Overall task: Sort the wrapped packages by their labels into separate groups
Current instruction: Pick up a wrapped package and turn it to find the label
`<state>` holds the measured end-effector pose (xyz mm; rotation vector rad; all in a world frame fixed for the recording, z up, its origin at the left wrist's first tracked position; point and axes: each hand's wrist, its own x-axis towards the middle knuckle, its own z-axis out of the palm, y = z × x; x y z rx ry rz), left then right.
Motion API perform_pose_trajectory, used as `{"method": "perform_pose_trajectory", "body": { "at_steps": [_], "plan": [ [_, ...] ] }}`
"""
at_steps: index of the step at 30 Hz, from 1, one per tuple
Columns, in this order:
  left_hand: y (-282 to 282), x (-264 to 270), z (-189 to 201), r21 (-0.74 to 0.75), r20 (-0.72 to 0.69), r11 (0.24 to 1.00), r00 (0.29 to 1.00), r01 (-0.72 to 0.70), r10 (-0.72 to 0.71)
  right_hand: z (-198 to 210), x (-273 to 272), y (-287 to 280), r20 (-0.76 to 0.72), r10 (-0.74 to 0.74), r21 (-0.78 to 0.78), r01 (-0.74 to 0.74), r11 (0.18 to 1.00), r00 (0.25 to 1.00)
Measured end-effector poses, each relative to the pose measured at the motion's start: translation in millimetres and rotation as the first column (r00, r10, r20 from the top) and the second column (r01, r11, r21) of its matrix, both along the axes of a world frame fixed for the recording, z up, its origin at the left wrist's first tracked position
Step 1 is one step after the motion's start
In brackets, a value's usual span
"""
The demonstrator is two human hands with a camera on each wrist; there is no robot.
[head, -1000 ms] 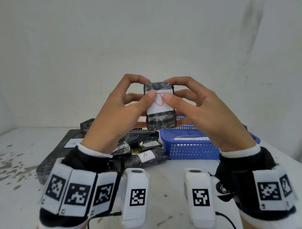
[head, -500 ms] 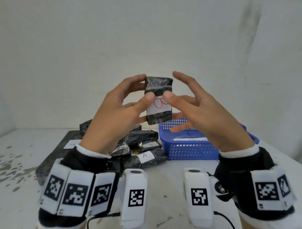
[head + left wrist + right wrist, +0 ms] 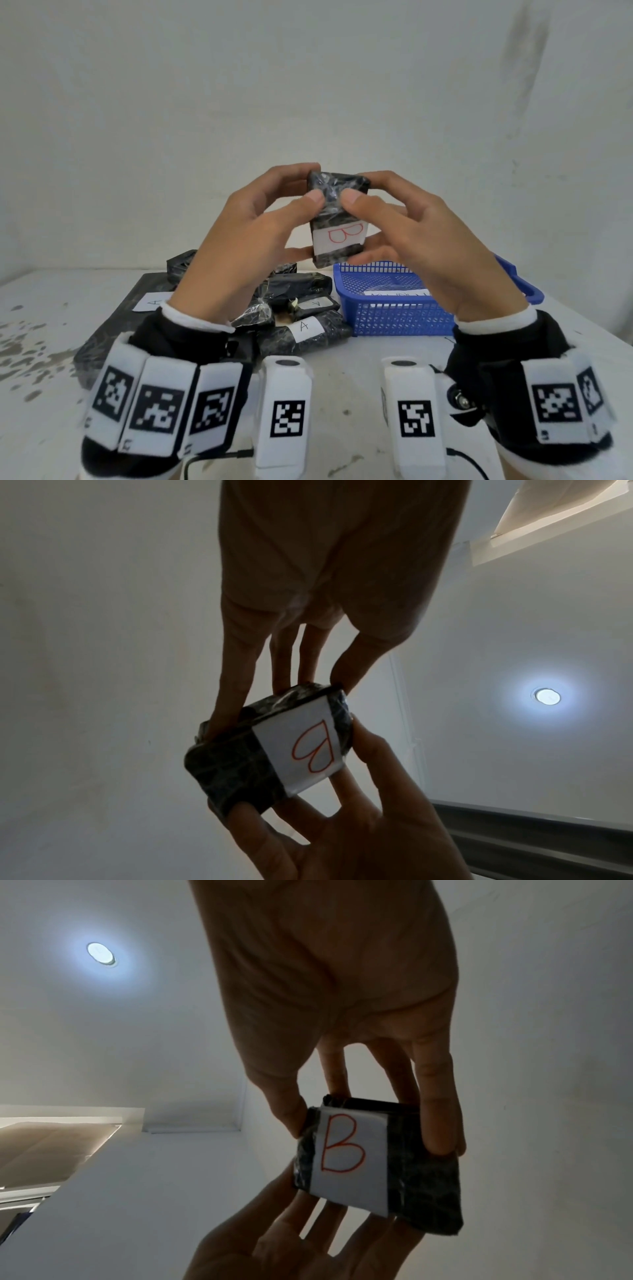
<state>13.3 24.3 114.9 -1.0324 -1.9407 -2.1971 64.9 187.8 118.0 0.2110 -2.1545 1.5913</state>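
Packages wrapped in black plastic are what's getting sorted, and one small black block (image 3: 337,219) with a white paper label (image 3: 339,238) showing a red "B" is up in the air between both hands, held above everything else. Biggest thing first though: the white speckled table (image 3: 41,342) sits below and beyond the wrists, with a big flat black wrapped package (image 3: 113,329) lying under the left hand, carrying a white label marked A. Below the right hand there's a blue plastic mesh basket (image 3: 394,318) with a white paper slip inside, writing too blurry to read. Between the two wrists, just left of the basket, is a pile of smaller black wrapped packages (image 3: 301,308), touching each other, two of them showing A labels. Left hand (image 3: 239,246) has its fingers curled around the block's left side, thumb pressing the front near the top, other fingers behind. Right hand (image 3: 421,240) mirrors that on the right side, thumb on the front beside the left thumb, fingers wrapped round the back and top edge. From the left wrist view the block (image 3: 270,748) is pinched at both ends, and the right wrist view (image 3: 373,1164) shows the B label facing the camera.
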Motion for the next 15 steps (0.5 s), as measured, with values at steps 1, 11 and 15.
{"method": "perform_pose_trajectory", "body": {
  "at_steps": [1,11,15],
  "plan": [
    [0,1,0,-0.005,0.001,1.0,1.0,0.01,-0.01,0,0,0,-0.002,-0.011,0.005,0.011,1.0,1.0],
    [2,-2,0,0.036,0.115,0.998,0.992,-0.05,0.045,2,2,13,-0.059,-0.045,0.03,0.046,0.998,0.997],
    [13,-3,-4,0.108,0.203,0.992,0.978,-0.066,0.043,3,8,25,-0.026,-0.034,0.106,0.037,0.994,0.999]
  ]
}}
